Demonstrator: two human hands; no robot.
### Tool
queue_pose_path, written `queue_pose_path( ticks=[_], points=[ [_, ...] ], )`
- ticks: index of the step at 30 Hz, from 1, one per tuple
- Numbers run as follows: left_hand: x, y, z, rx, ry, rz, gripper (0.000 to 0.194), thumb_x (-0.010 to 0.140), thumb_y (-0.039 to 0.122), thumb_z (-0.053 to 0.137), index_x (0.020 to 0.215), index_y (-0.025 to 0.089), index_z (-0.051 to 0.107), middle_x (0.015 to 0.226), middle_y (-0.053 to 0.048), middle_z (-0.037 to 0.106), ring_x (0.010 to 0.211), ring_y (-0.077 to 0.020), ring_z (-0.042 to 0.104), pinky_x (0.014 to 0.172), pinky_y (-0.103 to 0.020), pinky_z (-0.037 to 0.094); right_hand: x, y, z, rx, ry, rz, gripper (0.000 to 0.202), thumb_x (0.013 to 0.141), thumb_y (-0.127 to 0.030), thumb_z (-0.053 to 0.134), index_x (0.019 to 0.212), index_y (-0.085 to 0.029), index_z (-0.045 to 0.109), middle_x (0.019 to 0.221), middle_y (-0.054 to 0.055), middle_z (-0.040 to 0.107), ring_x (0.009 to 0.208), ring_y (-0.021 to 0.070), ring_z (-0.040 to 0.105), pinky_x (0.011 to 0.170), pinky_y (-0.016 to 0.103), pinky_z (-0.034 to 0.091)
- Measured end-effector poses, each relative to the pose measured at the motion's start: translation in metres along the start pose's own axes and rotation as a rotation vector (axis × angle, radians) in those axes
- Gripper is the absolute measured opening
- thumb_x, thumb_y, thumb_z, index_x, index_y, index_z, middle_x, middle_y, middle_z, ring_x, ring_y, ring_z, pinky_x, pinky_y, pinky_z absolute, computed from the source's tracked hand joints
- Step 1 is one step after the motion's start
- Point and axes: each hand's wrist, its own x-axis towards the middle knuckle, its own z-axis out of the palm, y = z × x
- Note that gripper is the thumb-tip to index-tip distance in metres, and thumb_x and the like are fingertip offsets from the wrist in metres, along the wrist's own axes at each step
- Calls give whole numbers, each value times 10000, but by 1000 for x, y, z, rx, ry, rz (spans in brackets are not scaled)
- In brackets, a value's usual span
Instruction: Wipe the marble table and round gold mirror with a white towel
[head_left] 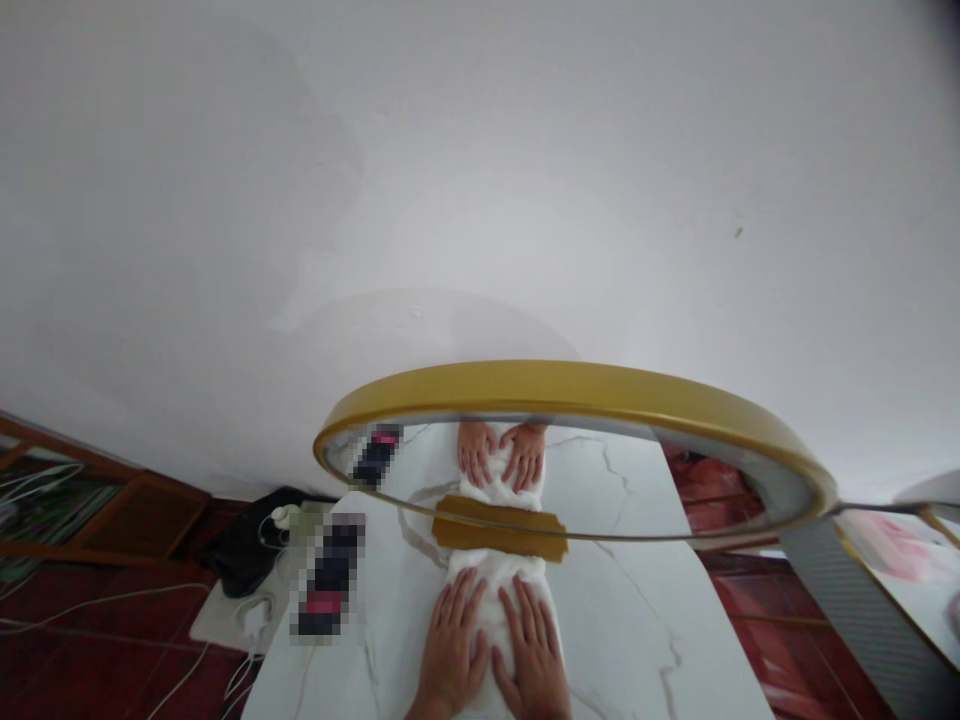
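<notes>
A soft white cloth [491, 598], perhaps a towel, lies on the white marble-patterned tabletop [630, 630]. My left hand [454, 640] rests flat on its left side with the fingers spread. On the right side of the cloth, my right hand [534, 650] is laid flat too, fingers stretched forward and apart. The two thumbs point toward each other with a strip of cloth between them. Just beyond the cloth stands the gold base [517, 548] of a round mirror [615, 470], in which both hands and the cloth are reflected.
A dark blurred-out object [330, 580] lies on the table's left side. Left of the table are a black bag [255, 535], a white charger [256, 618] and loose cables above a red tiled floor [97, 610]. A pale wall [480, 200] rises behind the mirror's gold rim [525, 385].
</notes>
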Motion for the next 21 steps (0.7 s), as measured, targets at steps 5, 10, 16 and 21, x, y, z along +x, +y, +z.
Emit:
queue_pose_path(
  ticks=[5,10,16,21],
  points=[
    [-1,3,-3,9,1,-15,639,852,250,425,1446,213,194,1512,-14,209,1374,-217,223,1092,-389,280,1,-4,-2,4,31,13,708,846,-493,447,1444,-201,205,1486,72,243,1343,299,260,1072,466,212],
    [-17,1,-8,11,31,-11,637,847,236,416,1445,217,197,1503,-15,234,1366,-214,245,1073,-387,311,-10,-13,5,-25,59,-16,723,831,-497,462,1440,-186,225,1472,83,277,1340,303,264,1083,462,182],
    [-66,-25,-4,129,120,66,649,795,263,438,1422,200,284,1449,-22,360,1321,-196,341,1019,-340,369,-37,-46,51,-119,258,-70,717,812,-556,413,1417,-190,294,1378,100,442,1328,293,292,1070,461,171],
    [-108,-52,7,322,326,64,640,734,240,434,1373,239,391,1308,5,541,1232,-148,453,925,-288,420,-51,-92,87,-75,379,11,636,844,-493,401,1410,-218,309,1249,108,567,1231,308,440,1013,472,273]
  ],
)
